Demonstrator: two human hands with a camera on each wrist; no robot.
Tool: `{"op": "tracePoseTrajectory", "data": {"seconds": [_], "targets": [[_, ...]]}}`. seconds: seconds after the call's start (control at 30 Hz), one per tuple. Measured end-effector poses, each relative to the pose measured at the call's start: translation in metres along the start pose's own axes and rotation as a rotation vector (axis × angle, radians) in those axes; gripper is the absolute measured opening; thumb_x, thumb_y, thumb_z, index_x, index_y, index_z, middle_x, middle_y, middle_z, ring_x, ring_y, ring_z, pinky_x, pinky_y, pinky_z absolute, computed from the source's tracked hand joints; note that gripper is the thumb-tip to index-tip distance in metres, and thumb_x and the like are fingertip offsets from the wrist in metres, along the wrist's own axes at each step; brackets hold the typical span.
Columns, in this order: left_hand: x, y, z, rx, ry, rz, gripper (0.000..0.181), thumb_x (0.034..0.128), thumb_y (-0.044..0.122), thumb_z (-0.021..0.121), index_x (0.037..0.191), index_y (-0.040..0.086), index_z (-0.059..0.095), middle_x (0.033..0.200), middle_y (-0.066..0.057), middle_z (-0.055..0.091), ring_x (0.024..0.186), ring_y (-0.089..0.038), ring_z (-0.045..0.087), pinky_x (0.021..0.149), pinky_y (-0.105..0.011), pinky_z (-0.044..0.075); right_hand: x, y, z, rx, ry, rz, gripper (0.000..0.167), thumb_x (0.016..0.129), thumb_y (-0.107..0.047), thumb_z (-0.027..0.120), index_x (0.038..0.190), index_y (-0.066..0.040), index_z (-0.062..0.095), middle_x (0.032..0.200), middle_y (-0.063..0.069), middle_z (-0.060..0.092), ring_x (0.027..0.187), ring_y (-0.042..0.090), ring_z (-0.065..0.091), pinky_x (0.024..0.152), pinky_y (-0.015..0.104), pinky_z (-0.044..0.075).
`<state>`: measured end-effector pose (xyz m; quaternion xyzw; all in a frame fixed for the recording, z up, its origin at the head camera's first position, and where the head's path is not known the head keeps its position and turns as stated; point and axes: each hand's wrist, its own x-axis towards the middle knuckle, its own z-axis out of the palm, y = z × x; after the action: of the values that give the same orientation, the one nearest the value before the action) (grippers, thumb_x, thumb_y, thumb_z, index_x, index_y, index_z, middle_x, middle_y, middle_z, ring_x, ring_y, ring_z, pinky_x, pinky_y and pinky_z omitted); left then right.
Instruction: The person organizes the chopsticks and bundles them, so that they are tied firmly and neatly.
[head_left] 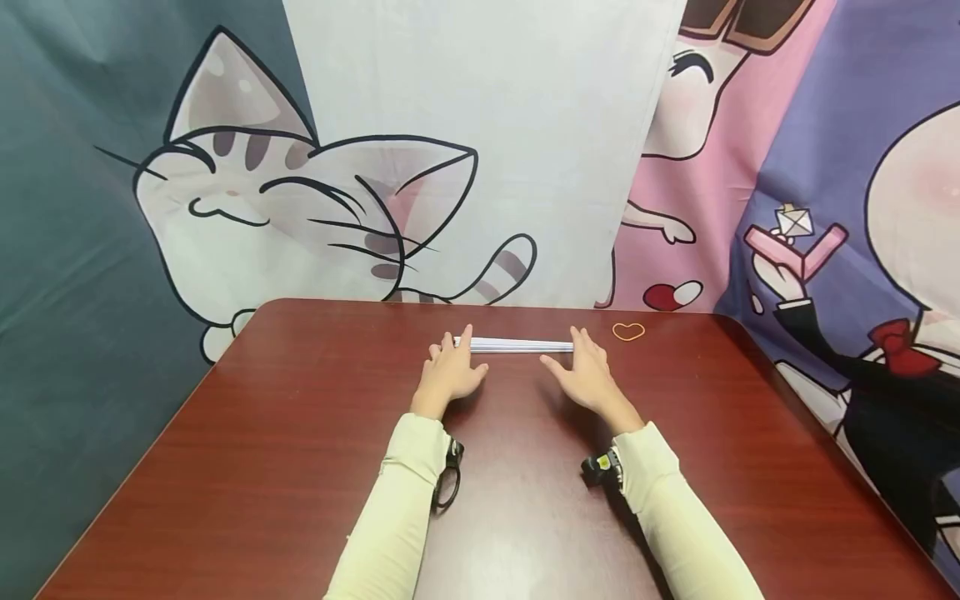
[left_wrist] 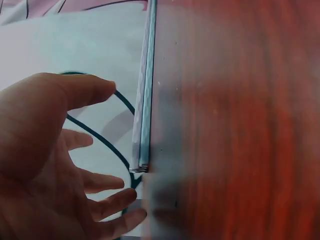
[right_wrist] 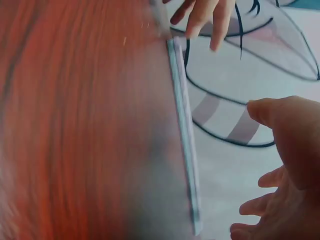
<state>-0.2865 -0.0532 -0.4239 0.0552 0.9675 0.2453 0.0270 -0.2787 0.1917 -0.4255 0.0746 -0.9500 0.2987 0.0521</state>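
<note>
A long, thin white strip with layered lines along it (head_left: 519,345), like folded paper, lies crosswise near the table's far edge. Its exact kind I cannot tell. My left hand (head_left: 450,375) is at the strip's left end, thumb apart from the spread fingers. At the other end is my right hand (head_left: 590,377), also with fingers extended and thumb out. In the left wrist view the strip (left_wrist: 144,110) stands clear of my fingers, and its end shows several thin layers. The right wrist view shows a gap between the strip (right_wrist: 184,130) and my right thumb.
A yellow rubber band (head_left: 628,332) lies in a heart-like loop to the right of my right hand. The reddish-brown wooden table (head_left: 247,467) ends just behind the strip. A cartoon-printed cloth (head_left: 480,75) hangs beyond that edge.
</note>
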Motion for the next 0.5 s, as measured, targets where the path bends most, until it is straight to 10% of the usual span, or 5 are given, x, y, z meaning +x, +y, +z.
{"op": "tracePoseTrajectory", "data": {"seconds": [0.5], "targets": [[0.034, -0.026, -0.005, -0.277, 0.040, 0.011, 0.077, 0.0837, 0.009, 0.075, 0.149, -0.001, 0.036, 0.141, -0.025, 0.049, 0.134, -0.040, 0.041, 0.110, -0.050, 0.034, 0.033, 0.057, -0.009, 0.216, 0.138, 0.105, 0.046, 0.085, -0.005, 0.070, 0.127, 0.011, 0.058, 0.119, 0.028, 0.065, 0.113, 0.039, 0.063, 0.100, 0.051, 0.044]]}}
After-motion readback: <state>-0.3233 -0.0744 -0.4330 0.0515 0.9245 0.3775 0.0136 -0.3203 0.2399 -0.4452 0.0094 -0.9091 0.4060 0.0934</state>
